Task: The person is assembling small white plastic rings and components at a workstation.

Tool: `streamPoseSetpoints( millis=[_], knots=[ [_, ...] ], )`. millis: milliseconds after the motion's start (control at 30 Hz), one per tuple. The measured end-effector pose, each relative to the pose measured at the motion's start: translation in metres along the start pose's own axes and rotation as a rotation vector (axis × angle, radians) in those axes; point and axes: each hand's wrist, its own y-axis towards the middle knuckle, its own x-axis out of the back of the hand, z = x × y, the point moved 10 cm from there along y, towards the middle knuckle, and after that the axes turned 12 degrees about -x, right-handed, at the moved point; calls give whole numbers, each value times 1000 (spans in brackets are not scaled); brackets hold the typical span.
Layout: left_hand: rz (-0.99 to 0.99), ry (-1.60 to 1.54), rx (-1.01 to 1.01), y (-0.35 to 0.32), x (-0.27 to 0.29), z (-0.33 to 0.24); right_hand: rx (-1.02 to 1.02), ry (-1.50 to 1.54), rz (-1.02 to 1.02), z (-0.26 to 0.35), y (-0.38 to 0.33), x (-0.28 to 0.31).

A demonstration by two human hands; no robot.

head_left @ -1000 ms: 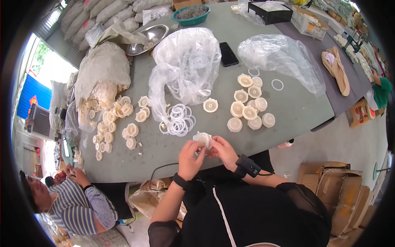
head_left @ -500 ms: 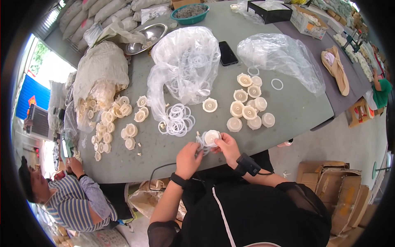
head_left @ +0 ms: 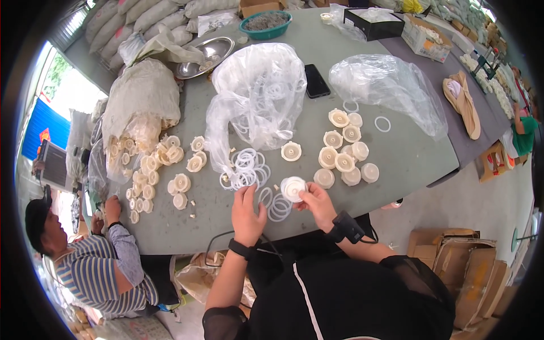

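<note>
My right hand point(head_left: 318, 206) pinches a round cream plastic cap point(head_left: 294, 189), its pale face turned up, above the table's near edge. My left hand point(head_left: 247, 217) is open, thumb apart from the fingers, with its fingertips at the near side of a pile of translucent rings point(head_left: 249, 162). Several loose rings point(head_left: 279, 208) lie between my two hands. A single cap point(head_left: 291, 151) sits on the table beyond the one I hold. To its right is a group of caps point(head_left: 344, 162), and more caps point(head_left: 148, 164) spill from a woven sack point(head_left: 143, 93) at the left.
A clear bag of rings point(head_left: 258, 85) stands mid-table beside a black phone point(head_left: 316, 81). Another clear bag point(head_left: 385, 85) lies to the right. Farther back are a metal bowl point(head_left: 224, 50) and a teal basin point(head_left: 266, 33). A person in a striped top point(head_left: 107, 266) sits at the left.
My left hand has moved left and away from the cap, to the ring pile, and its fingers have opened. Loose rings by my hands now lie on the table. My right hand still holds the cap.
</note>
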Motion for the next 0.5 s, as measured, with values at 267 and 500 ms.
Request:
streamPoseSetpoints(
  millis=[267,500],
  knots=[
    [187,-1003,510,-25,-54,22,24,-38,167,-5,-6,-32],
    [236,-1194,419,-26,-62,7,0,-37,141,-5,-2,-24]
  ],
)
